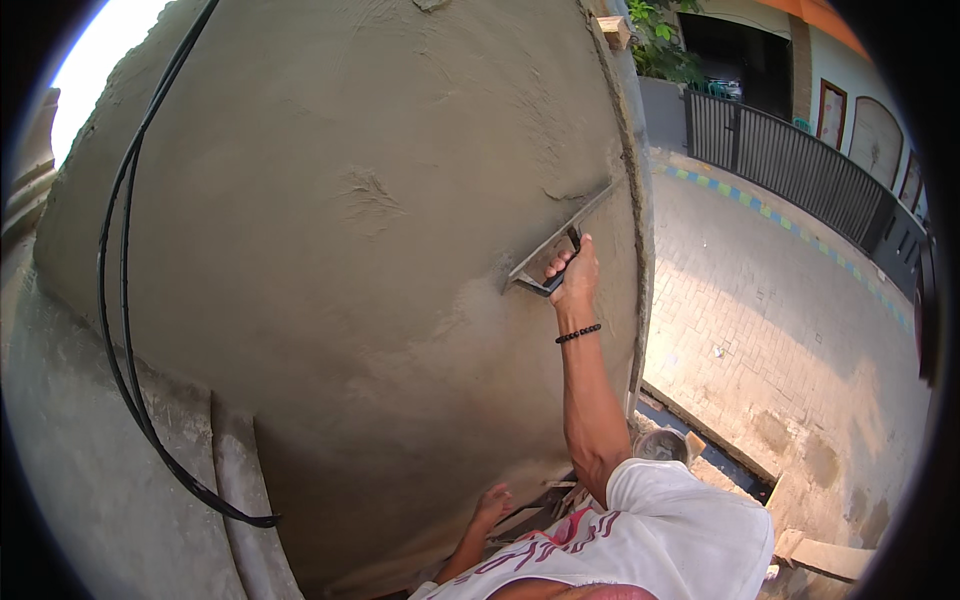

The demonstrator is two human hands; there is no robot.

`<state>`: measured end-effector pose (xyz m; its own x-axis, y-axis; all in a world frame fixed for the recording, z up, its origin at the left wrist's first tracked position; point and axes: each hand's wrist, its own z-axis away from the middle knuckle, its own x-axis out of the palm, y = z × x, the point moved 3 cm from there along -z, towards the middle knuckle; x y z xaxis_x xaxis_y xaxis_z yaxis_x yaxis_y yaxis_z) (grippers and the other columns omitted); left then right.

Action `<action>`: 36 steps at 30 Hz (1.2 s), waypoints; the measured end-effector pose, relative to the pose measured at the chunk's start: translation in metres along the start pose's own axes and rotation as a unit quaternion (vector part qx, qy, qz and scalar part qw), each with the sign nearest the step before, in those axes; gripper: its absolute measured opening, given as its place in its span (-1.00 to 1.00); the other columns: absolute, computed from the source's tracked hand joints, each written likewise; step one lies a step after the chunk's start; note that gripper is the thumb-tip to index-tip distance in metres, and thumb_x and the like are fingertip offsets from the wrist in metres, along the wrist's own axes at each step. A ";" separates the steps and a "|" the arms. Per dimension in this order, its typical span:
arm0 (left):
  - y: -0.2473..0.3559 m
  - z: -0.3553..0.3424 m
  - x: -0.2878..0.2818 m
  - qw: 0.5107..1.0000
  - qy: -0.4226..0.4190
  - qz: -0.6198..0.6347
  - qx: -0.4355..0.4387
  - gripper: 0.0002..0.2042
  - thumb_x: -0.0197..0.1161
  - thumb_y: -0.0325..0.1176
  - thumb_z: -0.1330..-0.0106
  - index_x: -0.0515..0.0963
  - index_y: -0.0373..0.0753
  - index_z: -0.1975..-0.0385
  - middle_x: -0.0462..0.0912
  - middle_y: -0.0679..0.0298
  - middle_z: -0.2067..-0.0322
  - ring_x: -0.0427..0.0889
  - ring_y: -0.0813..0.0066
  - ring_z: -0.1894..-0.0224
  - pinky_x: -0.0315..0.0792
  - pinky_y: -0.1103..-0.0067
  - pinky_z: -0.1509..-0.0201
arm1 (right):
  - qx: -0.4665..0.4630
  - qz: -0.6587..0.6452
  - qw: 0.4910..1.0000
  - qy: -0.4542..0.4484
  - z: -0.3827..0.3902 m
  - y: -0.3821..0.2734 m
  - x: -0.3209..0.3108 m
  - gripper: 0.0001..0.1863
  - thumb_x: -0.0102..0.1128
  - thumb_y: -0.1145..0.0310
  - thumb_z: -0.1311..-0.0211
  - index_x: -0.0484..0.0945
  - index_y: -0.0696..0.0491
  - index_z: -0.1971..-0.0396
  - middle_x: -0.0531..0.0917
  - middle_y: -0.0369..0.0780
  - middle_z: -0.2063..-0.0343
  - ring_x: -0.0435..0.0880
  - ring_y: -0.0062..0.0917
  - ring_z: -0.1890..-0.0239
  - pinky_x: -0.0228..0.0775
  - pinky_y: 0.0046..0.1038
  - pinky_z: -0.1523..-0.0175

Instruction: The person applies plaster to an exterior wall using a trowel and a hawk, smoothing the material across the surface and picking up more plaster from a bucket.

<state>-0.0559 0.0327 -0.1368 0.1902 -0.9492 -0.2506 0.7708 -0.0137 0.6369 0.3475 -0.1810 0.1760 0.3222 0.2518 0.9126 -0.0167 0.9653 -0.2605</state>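
My right hand (575, 272), a dark beaded bracelet at its wrist, is closed round the black handle of a plastering trowel (590, 208). The trowel's long blade lies slanted against the grey-brown plastered wall (350, 290), close to the wall's right edge. Rough ridges mark the plaster left of the blade and higher up; elsewhere the surface looks fairly smooth. Low in the picture, my left hand (490, 508) is beside the lower part of the wall. Its fingers are loosely bent and slightly apart, with nothing visible in them.
A looping black cable (128, 210) hangs in front of the wall's left side. Below my right arm stands a bucket (662, 446) among boards. A wooden block (614, 32) sticks out at the upper right edge. Beyond lie a paved street (740, 270) and a dark metal fence (790, 160).
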 end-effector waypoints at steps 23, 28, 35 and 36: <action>0.011 -0.046 -0.027 0.995 0.035 -0.061 0.071 -0.51 0.16 -0.23 -0.31 0.36 -0.23 -0.23 0.59 0.20 0.08 0.58 0.52 0.35 0.50 0.56 0.32 | -0.269 0.332 0.806 -0.409 0.184 -0.046 0.352 -0.68 0.01 0.18 -0.34 0.45 0.18 0.31 0.48 -0.23 0.58 0.44 -0.60 0.72 0.33 -0.51 0.70; 0.045 -0.038 -0.021 0.995 0.035 -0.021 0.088 -0.51 0.16 -0.23 -0.31 0.36 -0.22 -0.23 0.59 0.20 0.05 0.58 0.52 0.31 0.50 0.55 0.23 | -0.174 0.291 0.818 -0.465 0.221 -0.006 0.322 -0.64 0.00 0.11 -0.34 0.46 0.17 0.35 0.50 -0.23 0.58 0.44 -0.60 0.72 0.34 -0.51 0.70; 0.058 -0.019 -0.004 0.995 0.028 -0.007 0.096 -0.51 0.15 -0.23 -0.32 0.34 -0.22 -0.24 0.57 0.20 0.02 0.58 0.50 0.26 0.49 0.54 0.16 | 0.171 -0.065 0.866 -0.466 0.226 -0.003 0.251 -0.62 -0.11 0.02 -0.41 0.37 0.04 0.42 0.34 -0.39 0.69 0.31 -0.71 0.78 0.21 -0.62 0.75; 0.057 -0.018 -0.004 0.995 0.026 -0.014 0.095 -0.52 0.13 -0.23 -0.34 0.33 -0.21 -0.25 0.57 0.23 0.04 0.58 0.50 0.25 0.48 0.54 0.16 | 0.196 -0.117 0.854 -0.467 0.219 -0.005 0.247 -0.61 -0.13 0.00 -0.42 0.36 0.02 0.43 0.33 -0.40 0.70 0.30 -0.72 0.78 0.20 -0.64 0.75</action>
<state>-0.0019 0.0409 -0.1126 0.2066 -0.9299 -0.3044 0.6488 -0.1026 0.7540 0.2194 -0.1090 0.4719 -0.5323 -0.1837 0.8264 -0.4309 0.8990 -0.0778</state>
